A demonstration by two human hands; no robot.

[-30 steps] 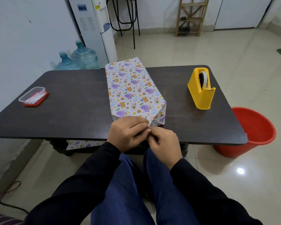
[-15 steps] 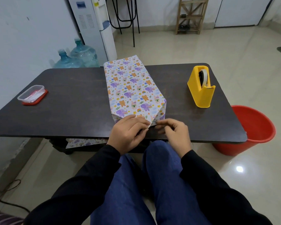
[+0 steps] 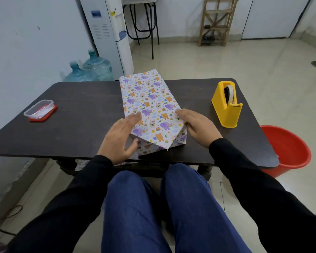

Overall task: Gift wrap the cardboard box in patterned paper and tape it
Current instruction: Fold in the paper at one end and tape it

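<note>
Wrapped box (image 3: 150, 106) lies mid-table (image 3: 80, 125), near end at front edge, paper flap (image 3: 159, 139) folded to point. Left hand (image 3: 119, 137) and right hand (image 3: 197, 125) on near corners, fingers straight, gripping nothing. Tape dispenser (image 3: 226, 108) to the right.

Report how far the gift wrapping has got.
Done: the patterned paper is wrapped over the top, and its near end is folded into a pointed flap. In hand: the left hand and right hand lie open at the near corners. Left: no tape shows on the flap; the tape dispenser stands untouched; the far end's state is hidden.
</note>
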